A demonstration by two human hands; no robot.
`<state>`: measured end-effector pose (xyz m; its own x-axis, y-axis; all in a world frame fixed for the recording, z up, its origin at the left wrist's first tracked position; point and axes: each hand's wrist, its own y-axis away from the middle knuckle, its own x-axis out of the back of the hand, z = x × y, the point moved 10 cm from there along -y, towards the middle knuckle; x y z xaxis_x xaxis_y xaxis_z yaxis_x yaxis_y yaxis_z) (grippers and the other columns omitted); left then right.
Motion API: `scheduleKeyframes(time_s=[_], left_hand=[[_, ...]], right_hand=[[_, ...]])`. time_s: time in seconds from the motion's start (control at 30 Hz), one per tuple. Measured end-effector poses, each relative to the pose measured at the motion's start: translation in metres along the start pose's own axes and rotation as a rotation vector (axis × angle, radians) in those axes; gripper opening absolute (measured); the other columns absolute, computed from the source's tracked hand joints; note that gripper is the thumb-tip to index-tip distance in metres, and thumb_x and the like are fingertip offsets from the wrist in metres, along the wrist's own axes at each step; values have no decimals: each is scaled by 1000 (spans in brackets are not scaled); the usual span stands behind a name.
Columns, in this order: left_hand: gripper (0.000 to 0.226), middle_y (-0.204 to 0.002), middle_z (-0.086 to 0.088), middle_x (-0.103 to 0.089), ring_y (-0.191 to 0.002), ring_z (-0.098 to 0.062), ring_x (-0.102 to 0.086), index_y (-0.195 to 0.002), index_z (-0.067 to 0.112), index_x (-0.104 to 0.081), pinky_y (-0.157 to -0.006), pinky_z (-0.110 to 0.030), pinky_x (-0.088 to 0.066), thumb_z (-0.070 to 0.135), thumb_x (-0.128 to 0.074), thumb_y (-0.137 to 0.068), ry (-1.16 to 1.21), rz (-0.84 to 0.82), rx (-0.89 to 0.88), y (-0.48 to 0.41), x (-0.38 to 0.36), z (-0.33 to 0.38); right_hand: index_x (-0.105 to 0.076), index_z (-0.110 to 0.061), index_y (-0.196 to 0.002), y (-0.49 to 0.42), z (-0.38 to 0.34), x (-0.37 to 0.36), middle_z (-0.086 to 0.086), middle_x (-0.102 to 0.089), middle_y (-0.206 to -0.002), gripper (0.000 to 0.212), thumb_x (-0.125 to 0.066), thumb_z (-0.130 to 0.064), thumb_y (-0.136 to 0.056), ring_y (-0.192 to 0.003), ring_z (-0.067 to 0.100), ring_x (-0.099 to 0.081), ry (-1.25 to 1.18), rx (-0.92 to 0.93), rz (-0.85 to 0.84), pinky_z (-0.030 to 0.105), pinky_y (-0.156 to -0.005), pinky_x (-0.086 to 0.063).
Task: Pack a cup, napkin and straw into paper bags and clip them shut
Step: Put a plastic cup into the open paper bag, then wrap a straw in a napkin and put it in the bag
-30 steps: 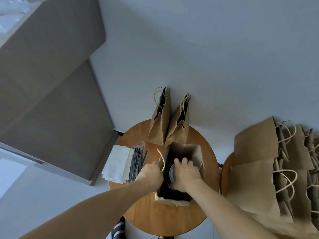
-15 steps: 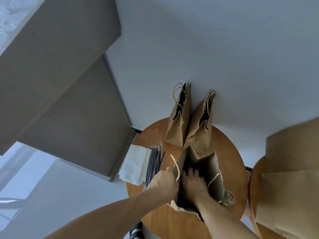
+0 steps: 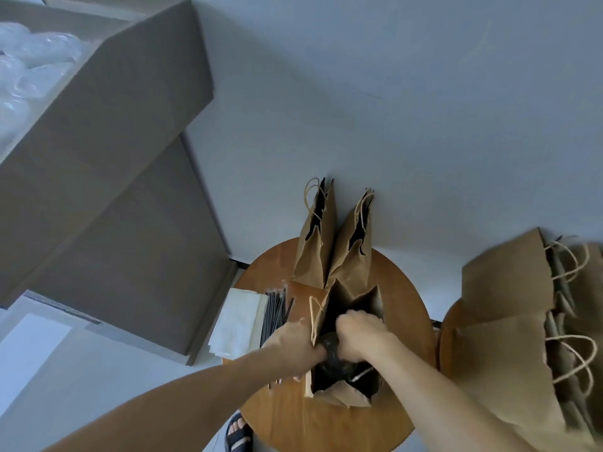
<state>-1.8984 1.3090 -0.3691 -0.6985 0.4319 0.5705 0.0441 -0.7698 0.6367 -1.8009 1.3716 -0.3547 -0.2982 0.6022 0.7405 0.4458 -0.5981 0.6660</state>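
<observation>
An open brown paper bag [image 3: 350, 300] stands in the middle of the round wooden table [image 3: 326, 425]. My left hand [image 3: 293, 342] grips the bag's left rim beside its twine handle. My right hand [image 3: 359, 332] reaches into the bag's mouth, fingers curled over a dark rounded cup [image 3: 330, 346] that is mostly hidden inside. A stack of white napkins [image 3: 236, 321] lies at the table's left edge. Black straws [image 3: 275, 313] lie next to the napkins, just left of my left hand.
Two more paper bags [image 3: 318, 246] [image 3: 355, 252] stand upright against the wall behind the open one. Flat bags [image 3: 515, 321] are piled on a second table [image 3: 446, 340] to the right. Large cardboard boxes [image 3: 114, 141] are stacked on the left. A sandalled foot [image 3: 238, 432] shows below.
My right hand lowered the cup into the open bag and now sits higher at its mouth. My left hand has kept hold of the rim. The view swung left, then back.
</observation>
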Motion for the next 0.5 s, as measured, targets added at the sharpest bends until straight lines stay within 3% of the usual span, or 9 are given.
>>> scheduleKeyframes(time_s=[0.03, 0.1, 0.2, 0.23, 0.33, 0.4, 0.5], left_hand=[[33, -78, -4, -72, -64, -14, -72, -99, 19, -57, -70, -38, -63, 46, -58, -80, -24, -34, -29, 2, 2, 5], [44, -88, -4, -73, -74, -16, -73, -113, 18, -55, -76, -36, -62, 43, -69, -79, -56, -148, -95, 5, 5, 14], [63, -110, -8, -68, -97, -22, -68, -133, 19, -45, -88, -36, -57, 27, -76, -79, -198, -294, -182, 12, 24, 17], [56, -113, -7, -66, -101, -23, -65, -129, 17, -49, -89, -36, -55, 25, -75, -80, -263, -282, -201, 13, 37, 15], [25, -105, -7, -62, -94, -23, -60, -110, 13, -59, -76, -34, -51, 23, -64, -88, -309, -128, -174, 2, 84, -7], [31, -115, -7, -63, -97, -24, -59, -121, 13, -58, -79, -37, -51, 21, -57, -91, -259, -13, -102, -8, 112, -34], [39, -124, -2, -60, -101, -21, -59, -130, 18, -54, -83, -33, -51, 22, -53, -91, -181, 93, 5, -20, 135, -84]], right_hand=[[-55, -17, -76, 12, 3, 21, 1, -60, -83, 14, -60, -26, -86, -72, 19, -58, -5, 11, 36, 29, -57, -42], [-51, -20, -66, 34, 11, 61, -2, -57, -69, 23, -59, -28, -86, -60, 16, -56, 6, 5, 137, 27, -47, -37], [-63, -21, -83, 56, 20, 112, -4, -63, -87, 7, -60, -26, -86, -76, 15, -62, -55, 5, 285, 26, -57, -48], [-62, -25, -88, 58, 20, 122, -8, -60, -92, 5, -60, -21, -86, -84, 15, -62, -101, 20, 298, 24, -60, -46], [-63, -29, -111, 47, 2, 141, -6, -60, -111, 29, -56, -12, -89, -104, 17, -59, -222, 64, 330, 29, -81, -50], [-63, -22, -119, 30, -23, 147, -2, -62, -121, 30, -50, -14, -94, -110, 20, -59, -311, 93, 399, 34, -91, -51], [-69, -8, -103, -19, -75, 118, 7, -70, -103, 25, -47, -16, -94, -83, 19, -64, -421, 111, 299, 31, -69, -50]])
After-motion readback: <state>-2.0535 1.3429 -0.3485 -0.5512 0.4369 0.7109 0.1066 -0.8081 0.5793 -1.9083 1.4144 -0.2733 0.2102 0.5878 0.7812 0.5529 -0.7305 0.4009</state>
